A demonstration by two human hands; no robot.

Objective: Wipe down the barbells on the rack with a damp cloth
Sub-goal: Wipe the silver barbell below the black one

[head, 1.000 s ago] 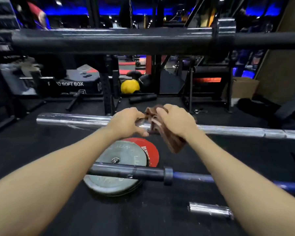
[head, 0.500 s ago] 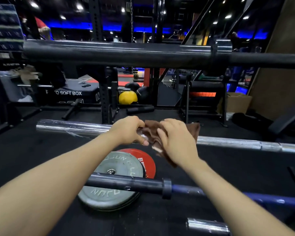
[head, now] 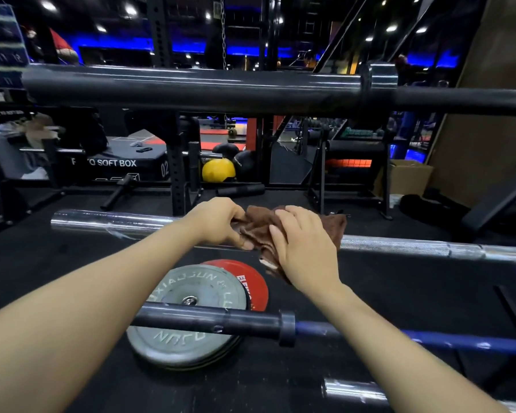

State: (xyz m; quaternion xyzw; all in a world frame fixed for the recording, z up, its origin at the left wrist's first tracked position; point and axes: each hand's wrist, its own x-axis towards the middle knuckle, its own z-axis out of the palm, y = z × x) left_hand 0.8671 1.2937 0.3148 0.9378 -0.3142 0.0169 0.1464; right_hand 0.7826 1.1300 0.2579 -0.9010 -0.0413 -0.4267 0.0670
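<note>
we clamp both the left hand (head: pixel 218 223) and right hand (head: pixel 303 245) on the brown cloth (head: pixel 258 231), wrapping it snugly round the chrome barbell (head: pixel 399 244) before sliding along.

three barbells run left to right: top barbell (head: pixel 191 89) far, middle barbell (head: pixel 429 247) beyond near barbell (head: pixel 221 321). weight plates (head: pixel 188 347) lie under near barbell, ball (head: pixel 218 170) far behind.

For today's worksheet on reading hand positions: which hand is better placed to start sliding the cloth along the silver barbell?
Right. The right hand lies flat over the brown cloth on the silver barbell; the left hand only pinches its edge.
</note>
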